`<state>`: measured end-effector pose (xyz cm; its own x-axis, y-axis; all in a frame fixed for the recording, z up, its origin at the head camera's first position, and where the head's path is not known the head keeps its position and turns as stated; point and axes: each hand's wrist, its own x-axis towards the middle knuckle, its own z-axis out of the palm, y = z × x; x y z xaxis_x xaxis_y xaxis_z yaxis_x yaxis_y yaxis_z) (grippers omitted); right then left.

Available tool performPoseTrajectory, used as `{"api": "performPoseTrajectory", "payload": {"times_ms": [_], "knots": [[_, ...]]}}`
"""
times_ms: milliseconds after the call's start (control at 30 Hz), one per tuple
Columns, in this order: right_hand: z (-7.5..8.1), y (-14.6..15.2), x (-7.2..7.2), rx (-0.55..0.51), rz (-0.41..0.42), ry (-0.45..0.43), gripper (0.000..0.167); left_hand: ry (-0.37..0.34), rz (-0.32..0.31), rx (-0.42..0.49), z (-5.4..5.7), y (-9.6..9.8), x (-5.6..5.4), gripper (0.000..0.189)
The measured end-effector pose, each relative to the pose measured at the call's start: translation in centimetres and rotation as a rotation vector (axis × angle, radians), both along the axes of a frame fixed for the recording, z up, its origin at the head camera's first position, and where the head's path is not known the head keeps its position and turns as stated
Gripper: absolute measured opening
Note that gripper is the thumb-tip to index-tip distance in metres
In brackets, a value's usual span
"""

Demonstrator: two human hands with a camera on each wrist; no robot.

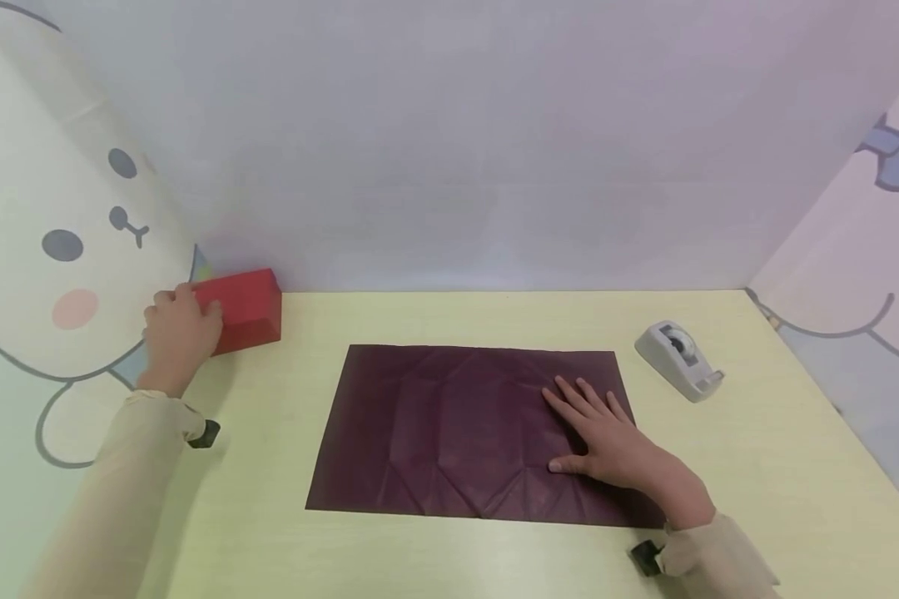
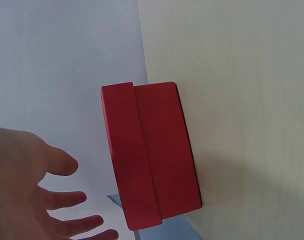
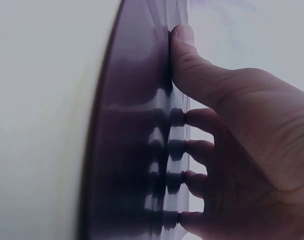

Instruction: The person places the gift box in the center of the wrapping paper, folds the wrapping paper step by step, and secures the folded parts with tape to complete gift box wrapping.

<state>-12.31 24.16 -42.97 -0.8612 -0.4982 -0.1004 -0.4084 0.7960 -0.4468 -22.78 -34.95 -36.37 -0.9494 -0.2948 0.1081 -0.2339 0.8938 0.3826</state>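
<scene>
A dark purple sheet (image 1: 464, 433), probably wrapping paper, lies flat on the table with several fold creases across it. On its right part rests my right hand (image 1: 607, 441), fingers spread; in the right wrist view the fingertips and thumb (image 3: 183, 37) touch the glossy sheet. At the back left sits a red lidded box (image 1: 243, 308). My left hand (image 1: 183, 333) is at the box's left end in the head view. From the left wrist, that hand (image 2: 22, 180) shows loosely bent fingers with a gap between them and the box (image 2: 152, 155).
A grey tape dispenser (image 1: 677, 360) stands to the right of the sheet. The pale table (image 1: 457, 561) ends at a plain back wall (image 1: 449, 166). Side panels with cartoon animals (image 1: 82, 216) border the left and right.
</scene>
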Motion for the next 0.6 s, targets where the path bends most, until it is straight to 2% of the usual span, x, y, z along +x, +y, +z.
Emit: {"api": "performPoseTrajectory", "payload": {"times_ms": [133,267,433,600], "knots": [[-0.1,0.0,0.0,-0.004,-0.001,0.000,0.097,-0.084,0.026,0.034,-0.1,-1.0,-0.3,0.072],[-0.1,0.1,0.0,-0.006,-0.002,0.002,0.097,-0.164,0.013,0.055,-0.4,-1.9,-0.5,0.076],[-0.1,0.0,0.0,-0.013,-0.002,-0.007,0.097,-0.214,-0.027,0.109,-1.2,-3.3,-0.6,0.066],[-0.1,0.0,0.0,-0.016,-0.003,-0.005,0.097,-0.247,-0.032,0.175,-1.5,-3.9,-0.6,0.073]]}}
